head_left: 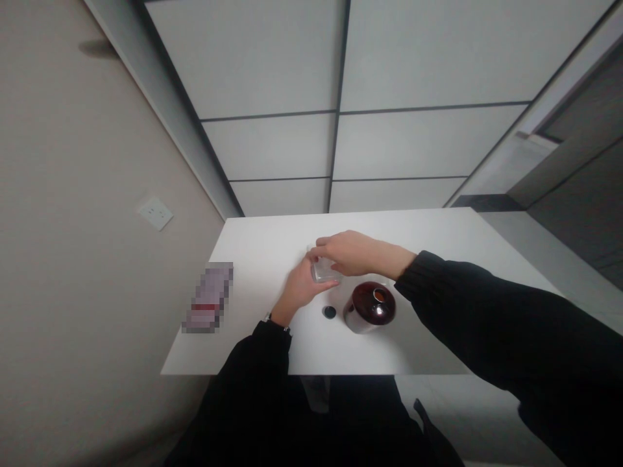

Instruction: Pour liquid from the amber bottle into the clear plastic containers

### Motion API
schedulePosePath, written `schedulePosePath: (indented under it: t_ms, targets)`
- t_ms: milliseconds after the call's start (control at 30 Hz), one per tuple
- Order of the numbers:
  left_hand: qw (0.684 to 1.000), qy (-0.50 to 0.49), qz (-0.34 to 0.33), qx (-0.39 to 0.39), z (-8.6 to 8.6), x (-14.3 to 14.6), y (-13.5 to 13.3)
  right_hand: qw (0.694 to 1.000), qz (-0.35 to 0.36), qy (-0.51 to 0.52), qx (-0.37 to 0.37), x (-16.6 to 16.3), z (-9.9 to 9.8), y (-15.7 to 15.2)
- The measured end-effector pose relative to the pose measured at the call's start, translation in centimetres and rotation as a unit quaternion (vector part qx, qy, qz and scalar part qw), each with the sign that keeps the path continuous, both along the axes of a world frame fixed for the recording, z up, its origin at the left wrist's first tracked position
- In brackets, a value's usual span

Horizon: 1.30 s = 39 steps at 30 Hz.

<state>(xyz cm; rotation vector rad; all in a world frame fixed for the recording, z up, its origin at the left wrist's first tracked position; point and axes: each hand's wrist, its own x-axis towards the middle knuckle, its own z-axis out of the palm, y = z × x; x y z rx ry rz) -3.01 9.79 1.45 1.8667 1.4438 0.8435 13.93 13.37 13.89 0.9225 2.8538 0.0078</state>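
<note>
A small clear, see-through container [325, 271] stands at the middle of the white table. My left hand [304, 283] is wrapped round its left and near side, with the thumb along the near edge. From above, my right hand [348, 251] reaches over it with bent fingers at its top; the hand hides most of the upper part, and what the fingertips pinch does not show. Just right of my hands, a dark red-brown bottle [374, 303] stands upright with its round mouth uncovered. A small round black cap [329, 312] lies left of the bottle.
The white table [253, 350] has its front edge close to my body. A pixelated pale pink item [209, 298] lies at its left side. A wall with a socket [156, 213] rises on the left, and white panelled doors [277, 149] stand behind.
</note>
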Motion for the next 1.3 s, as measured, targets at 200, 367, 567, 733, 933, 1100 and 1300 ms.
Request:
schedulePosePath:
  t_ms: [200,367,567,733,933,1100,1300]
  targets:
    - [1.0,-0.002,-0.002,0.001,-0.1,0.0,0.0,0.999,-0.027,-0.02,0.012,-0.5,0.1,-0.3]
    - [1.0,0.008,0.009,-0.006,-0.3,0.1,0.2,0.999,0.036,-0.022,-0.011,-0.2,0.2,-0.4]
    - [1.0,0.006,0.009,0.001,-0.4,0.0,0.2,1.0,0.021,-0.001,-0.015,0.0,0.4,-0.3]
    - [1.0,0.0,0.001,0.004,-0.1,0.0,0.1,0.999,0.038,0.017,-0.028,0.4,0.3,-0.4]
    - [1.0,-0.004,0.007,0.002,0.2,0.1,-0.1,0.999,0.017,0.027,-0.018,0.3,-0.4,-0.2]
    - [1.0,-0.005,0.001,0.0,0.4,0.1,-0.3,0.996,0.069,0.048,-0.042,0.8,0.9,0.4]
    - [1.0,-0.02,-0.016,0.004,1.0,0.1,-0.6,0.988,0.008,0.123,-0.09,3.2,3.2,1.2]
